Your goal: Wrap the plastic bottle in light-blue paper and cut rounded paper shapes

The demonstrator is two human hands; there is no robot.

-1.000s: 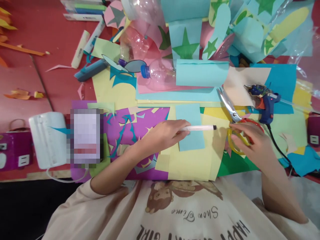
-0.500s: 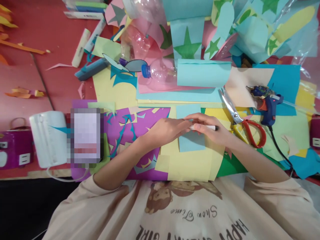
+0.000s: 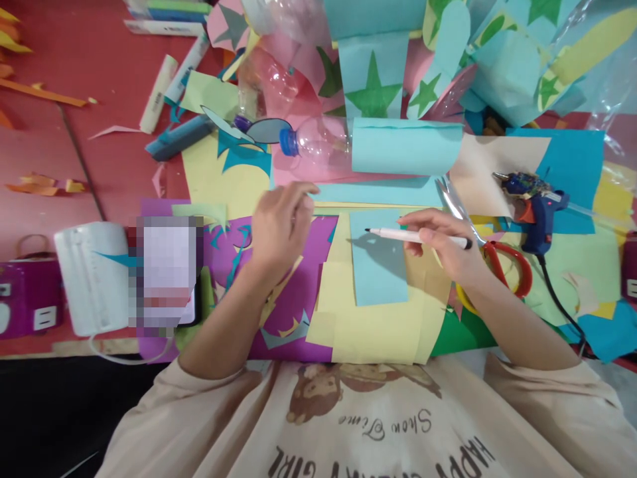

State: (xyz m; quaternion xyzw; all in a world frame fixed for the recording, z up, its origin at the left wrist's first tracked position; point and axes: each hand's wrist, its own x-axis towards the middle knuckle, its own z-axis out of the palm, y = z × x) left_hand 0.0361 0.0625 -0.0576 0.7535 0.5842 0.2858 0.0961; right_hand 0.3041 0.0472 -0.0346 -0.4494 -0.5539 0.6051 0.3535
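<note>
In my right hand (image 3: 438, 242) is a slim white marker (image 3: 398, 234), gripped between thumb and fingers. Its bare dark tip points left over a light blue paper rectangle (image 3: 381, 279), and its black end points right. The rectangle lies on pale yellow sheets (image 3: 378, 332). My left hand (image 3: 283, 226) hovers to the left over purple paper (image 3: 318, 255) with scraps on it. Its fingers are loosely bent and apart; no object shows in them, though the palm is hidden.
Red-handled scissors (image 3: 497, 255) lie partly under my right forearm. A blue glue gun (image 3: 540, 209) with a cord rests farther right. Beyond the sheets lies a clear bottle (image 3: 323, 141) wrapped in light blue paper. A blurred-out phone (image 3: 169, 265) and white box (image 3: 92, 279) are at left.
My hands have come apart. The left hand moved left and away from the marker; the right hand moved slightly right with it. The marker's dark tip and more of the blue rectangle now show.
</note>
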